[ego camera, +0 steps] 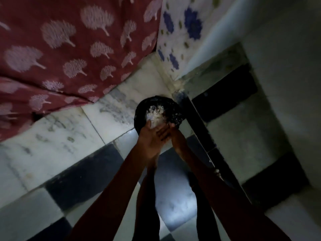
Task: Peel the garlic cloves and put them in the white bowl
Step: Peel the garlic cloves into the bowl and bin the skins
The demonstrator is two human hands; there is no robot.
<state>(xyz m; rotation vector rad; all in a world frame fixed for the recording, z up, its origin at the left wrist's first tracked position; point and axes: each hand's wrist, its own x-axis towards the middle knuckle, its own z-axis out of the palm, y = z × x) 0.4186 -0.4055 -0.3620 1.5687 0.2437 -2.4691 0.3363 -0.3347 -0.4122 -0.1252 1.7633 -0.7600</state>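
My left hand [150,139] and right hand [175,136] meet, fingers flat, over the round black bin [176,116]. Probably shedding white papery skins [155,113] there.

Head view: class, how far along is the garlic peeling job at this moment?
Done, probably: pale scraps that look like peels lie in the black bin. In hand: the left hand and right hand meet above the bin, seemingly shedding scraps. Left: unclear, since no cloves or white bowl are in view.
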